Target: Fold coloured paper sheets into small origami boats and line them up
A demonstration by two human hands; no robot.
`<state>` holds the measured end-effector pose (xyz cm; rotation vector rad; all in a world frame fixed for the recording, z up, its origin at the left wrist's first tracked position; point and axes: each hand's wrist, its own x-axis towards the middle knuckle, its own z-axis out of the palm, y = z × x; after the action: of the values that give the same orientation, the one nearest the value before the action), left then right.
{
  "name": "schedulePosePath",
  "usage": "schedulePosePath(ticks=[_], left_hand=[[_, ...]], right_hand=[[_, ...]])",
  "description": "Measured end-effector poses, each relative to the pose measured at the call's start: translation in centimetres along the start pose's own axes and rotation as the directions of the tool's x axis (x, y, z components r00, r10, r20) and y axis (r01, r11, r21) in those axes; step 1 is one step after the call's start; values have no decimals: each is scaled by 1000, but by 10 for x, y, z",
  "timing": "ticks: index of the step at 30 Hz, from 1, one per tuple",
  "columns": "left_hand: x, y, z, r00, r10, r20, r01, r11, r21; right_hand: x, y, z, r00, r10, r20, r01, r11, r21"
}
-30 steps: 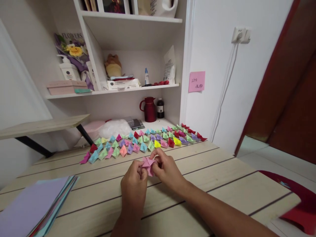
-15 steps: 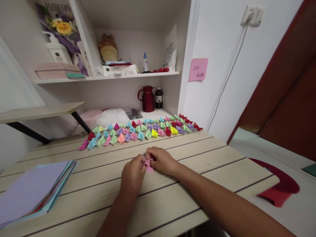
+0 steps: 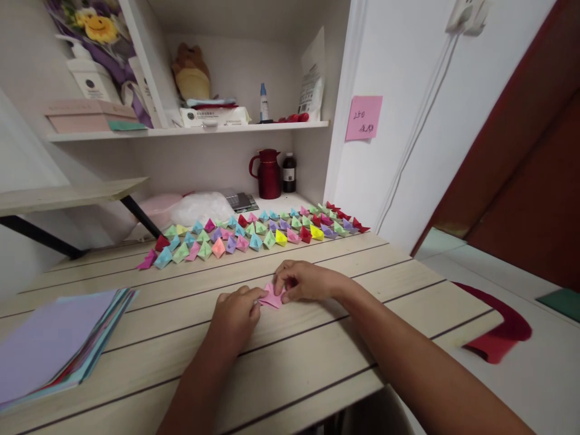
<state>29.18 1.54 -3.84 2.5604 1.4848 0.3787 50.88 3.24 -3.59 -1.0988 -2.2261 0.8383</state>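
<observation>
A small pink folded paper piece (image 3: 272, 296) lies on the pale wooden table (image 3: 317, 362) between my hands. My left hand (image 3: 235, 315) rests on the table with its fingertips pinched on the piece's left edge. My right hand (image 3: 304, 281) curls over the piece's right side, thumb and fingers closed on it. Most of the paper is hidden under my fingers. Beyond my hands, rows of several small folded paper boats (image 3: 254, 232) in many colours stand along the table's far edge.
A stack of coloured paper sheets (image 3: 54, 347) lies at the near left. Shelves hold a dark red jug (image 3: 268, 174), a dark bottle (image 3: 289, 173), boxes and a soft toy. A pink sticky note (image 3: 363, 118) is on the wall. Red mat (image 3: 498, 329) on the floor at right.
My hands have lowered the pink paper from above the table onto its surface. The view has tilted down, so the shelves sit higher in the frame.
</observation>
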Motion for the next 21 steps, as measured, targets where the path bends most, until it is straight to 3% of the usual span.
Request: schedulePosePath(ticks=[9,16,21], left_hand=[[5,6,6,997,72,9,-72,997,39],[11,2,12,996,35,-83,-49,984,-171],[14,-5,17,996,14,-87,-37,961,-276]], right_hand=[[3,2,-1,998,55,14,-54,995,-79],[-2,4,-11,987,63,151,-57,997,-47],[2,2,-6,995,92,28,-90,994,-55]])
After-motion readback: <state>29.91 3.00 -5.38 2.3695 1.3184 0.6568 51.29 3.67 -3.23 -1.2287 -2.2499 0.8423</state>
